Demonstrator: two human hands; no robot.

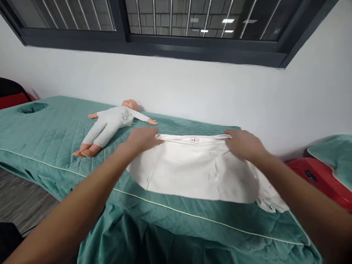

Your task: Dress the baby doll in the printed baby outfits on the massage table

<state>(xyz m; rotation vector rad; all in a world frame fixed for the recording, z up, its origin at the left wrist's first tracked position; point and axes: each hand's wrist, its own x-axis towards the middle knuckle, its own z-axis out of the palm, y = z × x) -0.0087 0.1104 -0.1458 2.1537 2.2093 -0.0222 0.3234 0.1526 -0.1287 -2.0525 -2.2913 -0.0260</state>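
A white cloth garment (192,168) with a small label at its far edge lies spread on a green quilted bed (55,135). My left hand (143,139) grips the cloth's far left corner, fingers closed on the fabric. My right hand (243,143) pinches the far right corner in the same way. A baby doll (110,123) in a pale suit lies on its back to the left of the cloth, arms out, feet toward the bed's front edge.
A white wall and a dark-framed window (170,25) stand behind the bed. A face hole (31,107) is at the bed's far left end. A red bed with green cover (327,168) is at the right. Grey floor (22,198) shows lower left.
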